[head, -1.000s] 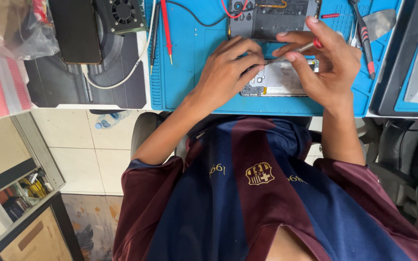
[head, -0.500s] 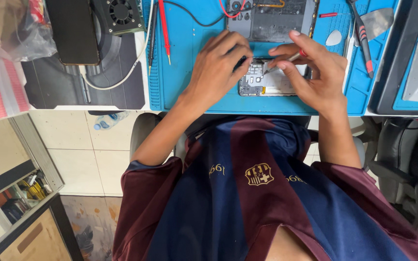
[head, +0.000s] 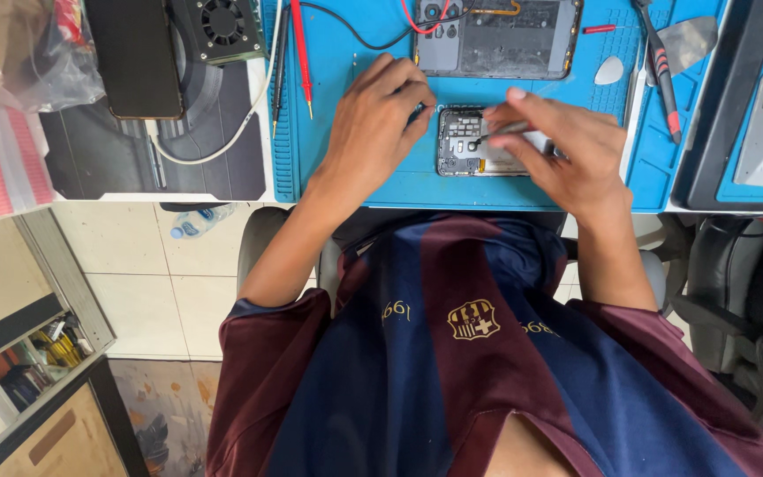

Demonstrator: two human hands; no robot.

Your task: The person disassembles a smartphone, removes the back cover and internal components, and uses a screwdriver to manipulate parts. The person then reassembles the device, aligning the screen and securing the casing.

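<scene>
Blue mat fills the middle of the surface, and both my hands are down on it, working over a small opened phone that lies flat near the mat's front edge. My left hand sits at the phone's left end, fingers curled in a narrow grip with the tips pressed against that end; whether anything small is pinched there I cannot tell. My right hand comes across from the right, its grip closed on a thin metal tool whose tip rests on the exposed parts inside the phone, and the hand covers the phone's right half. Just beyond, at the far edge of the mat, lies a larger opened phone body, with red and black wires trailing over its top left corner. A red probe lies along the mat's left side. Off to the right I see a red and black handled tool and a small white pick. Left of the mat, a black phone and a small fan unit rest on a dark pad.
</scene>
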